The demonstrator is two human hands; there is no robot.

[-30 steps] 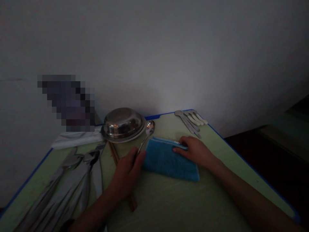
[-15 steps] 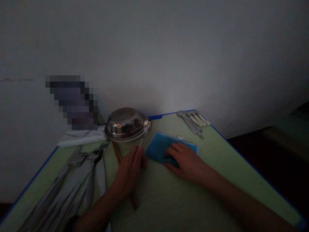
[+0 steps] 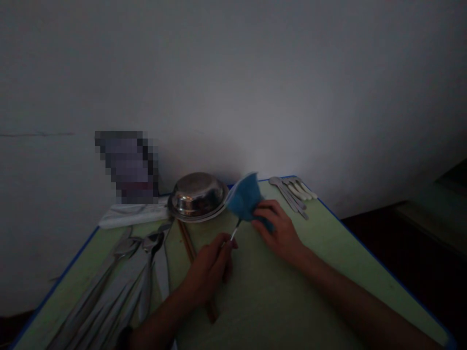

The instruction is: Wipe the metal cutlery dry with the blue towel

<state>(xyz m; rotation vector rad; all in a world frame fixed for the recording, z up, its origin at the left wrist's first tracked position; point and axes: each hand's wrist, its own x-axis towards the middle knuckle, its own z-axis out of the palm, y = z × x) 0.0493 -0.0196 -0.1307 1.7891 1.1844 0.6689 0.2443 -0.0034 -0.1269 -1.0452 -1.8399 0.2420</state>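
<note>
My left hand (image 3: 211, 267) is closed around the handle of a metal spoon (image 3: 236, 230), which points up and away over the table. The blue cloth (image 3: 245, 197) covers the spoon's bowl, so that end is hidden. Pinched in my right hand (image 3: 275, 228), the cloth stands raised off the tabletop with its light edge toward the wall. A pair of brown chopsticks (image 3: 189, 248) lies partly beneath my left hand and forearm.
An upturned steel bowl (image 3: 199, 194) rests on plates by the wall. Several large spoons and other utensils (image 3: 138, 272) lie at the left. Small spoons, some white-handled (image 3: 292, 192), lie at the far right corner. A blurred-out upright object (image 3: 129, 167) leans near the wall.
My right hand has lifted the blue cloth from the table and brought it over the spoon's bowl. My left hand still holds the spoon, and the view has shifted slightly.
</note>
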